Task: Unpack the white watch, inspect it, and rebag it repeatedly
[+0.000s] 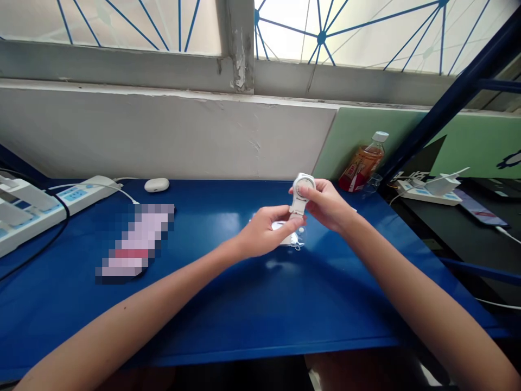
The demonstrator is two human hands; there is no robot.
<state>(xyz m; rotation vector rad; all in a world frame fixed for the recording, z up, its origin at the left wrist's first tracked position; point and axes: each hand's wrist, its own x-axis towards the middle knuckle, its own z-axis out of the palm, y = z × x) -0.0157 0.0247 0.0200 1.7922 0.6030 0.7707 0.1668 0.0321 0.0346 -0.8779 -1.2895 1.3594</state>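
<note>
Both of my hands meet over the middle of the blue table point(260, 304). My right hand point(325, 205) grips a small white device point(302, 193) with a round head and a short body, held upright. My left hand point(260, 231) pinches the lower end of the same device, fingers closed on it. Under the hands lies a small white piece with clear wrapping point(293, 239) on the table top.
A white earbud case point(157, 184) sits at the table's back. A white power strip point(87, 193) and a white machine point(20, 214) are far left, beside a blurred-out flat object point(136, 241). A tea bottle point(364, 163) and another power strip with a charger point(431, 190) stand on the right.
</note>
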